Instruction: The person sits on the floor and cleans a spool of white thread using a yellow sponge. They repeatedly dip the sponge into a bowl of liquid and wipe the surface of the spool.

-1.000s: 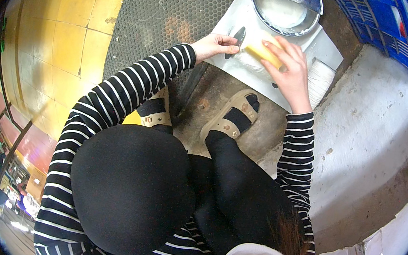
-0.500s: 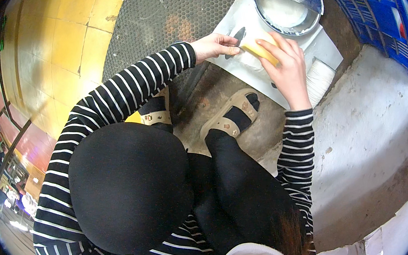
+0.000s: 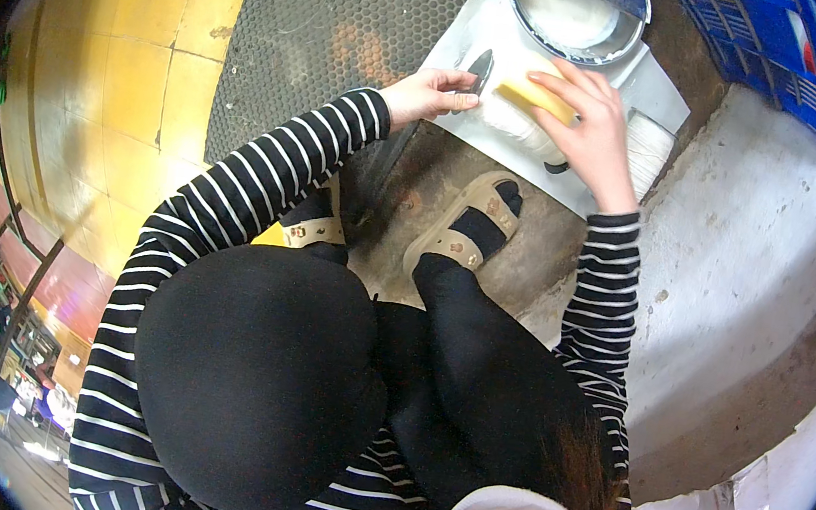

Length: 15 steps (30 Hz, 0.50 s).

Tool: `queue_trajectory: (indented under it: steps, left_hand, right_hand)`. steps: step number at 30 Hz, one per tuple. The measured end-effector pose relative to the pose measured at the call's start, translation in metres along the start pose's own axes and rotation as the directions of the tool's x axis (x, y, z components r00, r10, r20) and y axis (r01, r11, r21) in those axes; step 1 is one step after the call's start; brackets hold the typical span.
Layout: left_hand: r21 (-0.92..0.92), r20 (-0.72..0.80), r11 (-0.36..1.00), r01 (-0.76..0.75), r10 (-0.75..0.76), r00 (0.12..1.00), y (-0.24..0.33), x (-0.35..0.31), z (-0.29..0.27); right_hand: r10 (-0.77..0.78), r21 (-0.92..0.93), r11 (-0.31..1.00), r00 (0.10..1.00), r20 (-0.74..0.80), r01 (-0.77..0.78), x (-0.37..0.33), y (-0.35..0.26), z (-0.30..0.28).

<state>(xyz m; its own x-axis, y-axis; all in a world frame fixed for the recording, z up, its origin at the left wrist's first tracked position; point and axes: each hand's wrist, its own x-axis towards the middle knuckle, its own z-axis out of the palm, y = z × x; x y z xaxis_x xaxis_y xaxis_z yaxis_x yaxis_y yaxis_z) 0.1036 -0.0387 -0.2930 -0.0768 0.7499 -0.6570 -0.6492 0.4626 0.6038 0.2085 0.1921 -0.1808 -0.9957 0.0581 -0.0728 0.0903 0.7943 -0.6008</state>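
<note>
My left hand (image 3: 434,97) has its thumb and fingertips pinched together at the lower edge of a dark, flat piece with a pointed oval outline (image 3: 483,70). To the right, my right hand (image 3: 592,123) grips a yellow sponge-like block (image 3: 535,96), fingers bent over its top. Both hands are above a light grey board (image 3: 561,194). Under the yellow block lies a white thing (image 3: 518,129) whose kind I cannot make out. A small black object (image 3: 556,167) shows beside it. Beyond the hands stands a round bucket (image 3: 647,8) with white liquid (image 3: 576,20) inside.
A white ribbed roll (image 3: 647,153) lies at the board's right. Farther right are a blue plastic crate (image 3: 809,89) and a pale low ledge (image 3: 723,231). A black honeycomb mat (image 3: 300,51) covers yellow tiles at the left. My sandalled feet (image 3: 461,231) are below the board.
My right hand and the yellow block have shifted slightly right and down, away from the left fingers. More of the white thing and the black object shows. The left hand has barely moved.
</note>
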Motion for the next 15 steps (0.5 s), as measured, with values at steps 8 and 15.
queue_trajectory:
  steps: [8, 15]
  left_hand:
    - [0.019, -0.041, 0.999, -0.044, 0.045, 0.998, -0.004, 0.0, 0.002]
    - [0.014, 0.021, 1.0, 0.003, -0.003, 1.0, 0.005, -0.003, 0.0]
  right_hand:
    - [0.22, -0.022, 0.975, 0.962, 0.159, -0.22, -0.011, 0.024, -0.027]
    - [0.263, 0.164, 0.951, 0.965, 0.007, -0.261, 0.014, 0.064, -0.033]
